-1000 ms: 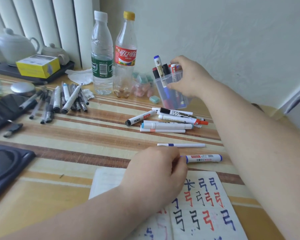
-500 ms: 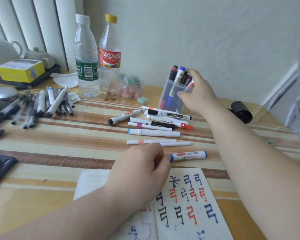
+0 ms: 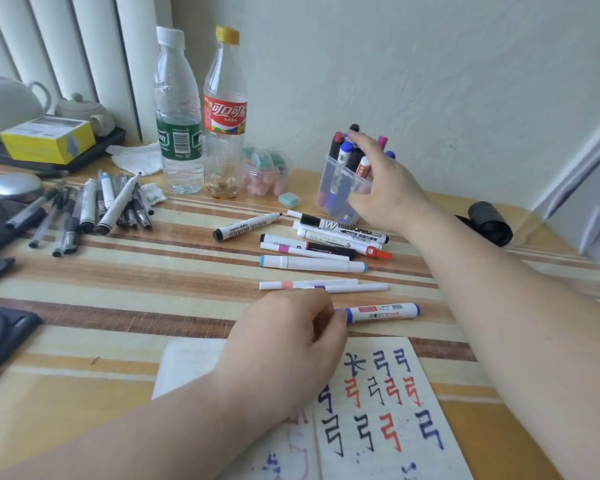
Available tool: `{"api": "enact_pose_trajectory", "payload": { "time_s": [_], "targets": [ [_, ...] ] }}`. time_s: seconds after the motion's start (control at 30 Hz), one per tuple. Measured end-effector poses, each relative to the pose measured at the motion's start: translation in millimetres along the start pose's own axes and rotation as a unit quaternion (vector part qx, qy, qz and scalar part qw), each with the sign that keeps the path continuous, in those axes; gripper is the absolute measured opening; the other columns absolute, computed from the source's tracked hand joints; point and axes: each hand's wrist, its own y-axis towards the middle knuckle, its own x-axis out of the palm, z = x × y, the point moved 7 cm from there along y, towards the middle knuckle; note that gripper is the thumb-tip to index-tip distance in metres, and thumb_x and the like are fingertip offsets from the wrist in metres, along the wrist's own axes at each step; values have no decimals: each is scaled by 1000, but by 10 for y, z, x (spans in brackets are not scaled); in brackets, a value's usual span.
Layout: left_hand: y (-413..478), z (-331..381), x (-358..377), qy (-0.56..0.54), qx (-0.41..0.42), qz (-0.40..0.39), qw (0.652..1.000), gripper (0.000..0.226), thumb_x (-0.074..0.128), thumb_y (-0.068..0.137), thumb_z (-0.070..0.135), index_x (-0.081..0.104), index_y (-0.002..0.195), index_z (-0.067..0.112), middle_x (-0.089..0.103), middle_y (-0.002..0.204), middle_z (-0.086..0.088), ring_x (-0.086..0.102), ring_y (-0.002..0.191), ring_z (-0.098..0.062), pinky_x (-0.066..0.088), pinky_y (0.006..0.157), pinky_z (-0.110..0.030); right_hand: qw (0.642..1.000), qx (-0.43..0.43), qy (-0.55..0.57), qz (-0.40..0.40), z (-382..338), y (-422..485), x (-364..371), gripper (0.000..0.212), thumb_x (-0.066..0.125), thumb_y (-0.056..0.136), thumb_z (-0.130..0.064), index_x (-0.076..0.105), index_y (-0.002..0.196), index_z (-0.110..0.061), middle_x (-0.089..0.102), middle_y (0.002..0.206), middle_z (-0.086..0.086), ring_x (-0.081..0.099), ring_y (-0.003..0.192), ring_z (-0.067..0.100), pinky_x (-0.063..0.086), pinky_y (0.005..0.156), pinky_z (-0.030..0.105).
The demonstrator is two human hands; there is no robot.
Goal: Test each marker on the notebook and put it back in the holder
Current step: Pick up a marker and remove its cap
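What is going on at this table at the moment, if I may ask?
A person is testing markers. The left hand pinches one end of a blue marker lying on the table just beyond the notebook, which already bears red, blue and black strokes. The right hand wraps the clear holder, fingertips among its marker caps. Several loose markers lie between.

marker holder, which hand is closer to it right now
Right. The right hand holds the marker holder, fingers over its markers; the left hand is nearer the person, at the notebook, pinching a blue marker.
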Motion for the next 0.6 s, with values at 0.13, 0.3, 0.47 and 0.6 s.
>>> {"api": "enact_pose_trajectory", "payload": {
  "time_s": [0.13,0.3,0.47,0.6],
  "targets": [
    [6,4,-5,-2,1,2,1000,37,50,95,45,56,71,17,60,64,0,56,64,-15,49,60,-39,995,-2,92,31,75,-59,-36,85,61,78,-3,37,148,-45,61,124,-8,62,98,13,52,86,23],
    [11,-9,-1,1,2,5,1000,37,52,95,44,55,70,17,59,63,0,55,63,-15,48,58,-38,996,-29,52,63,188,-7,-174,74,55,74,-3,54,141,-33,66,108,4,60,99,17,46,92,25],
    [8,-27,3,-4,-6,1,1000,35,51,94,45,55,70,20,59,61,3,55,61,-14,48,56,-36,996,-42,-8,75,147,4,-236,67,52,76,-11,52,141,-28,64,108,0,48,111,15,42,94,29],
    [13,-30,-17,-15,-1,16,1000,30,54,94,42,55,70,23,59,63,7,56,64,-11,47,55,-32,987,-44,-28,150,57,-304,-365,55,54,79,-2,59,132,-13,63,111,2,49,115,25,39,92,28]
  ]
}}
